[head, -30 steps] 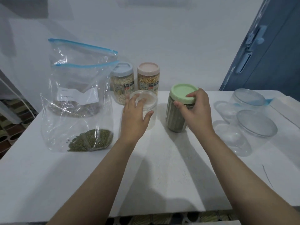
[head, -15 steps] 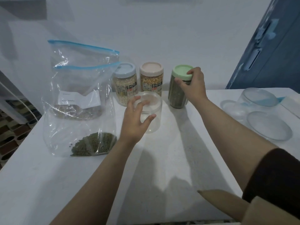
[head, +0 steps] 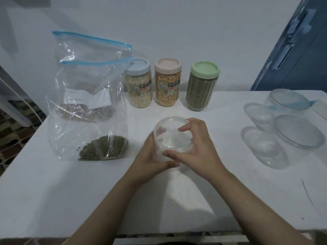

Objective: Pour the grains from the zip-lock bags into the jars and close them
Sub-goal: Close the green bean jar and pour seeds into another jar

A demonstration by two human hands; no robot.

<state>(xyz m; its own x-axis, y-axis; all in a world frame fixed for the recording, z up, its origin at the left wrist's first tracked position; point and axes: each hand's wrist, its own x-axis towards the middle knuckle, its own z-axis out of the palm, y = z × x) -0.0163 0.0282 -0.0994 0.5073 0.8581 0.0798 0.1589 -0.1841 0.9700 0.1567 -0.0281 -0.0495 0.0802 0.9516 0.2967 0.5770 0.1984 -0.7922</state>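
**Item count and hand state**

**Counts.** Three filled jars stand upright in a row at the back of the table, each with its lid on: blue-lid jar with pale grains, pink-lid jar with yellow grains, green-lid jar with dark green grains. The first two stand just beside each other; the third stands slightly apart to the right. One clear jar is at table centre, near the front of the row, with a clear lid on it; no grains are visible inside. Two zip-lock bags stand at the left, one behind the other: front bag with green grains at its bottom and a white label, rear bag whose contents are only partly visible. Both blue zip strips are at the top. A group of clear plastic containers lies at the right; the exact number cannot be determined.

**Hands.** The left hand grips the clear jar's body from the left and underneath, fingers curled around it. The right hand grips the same jar at the lid rim: thumb on the near side, fingers curled over the far right edge. Both forearms extend from the lower edge of the view.
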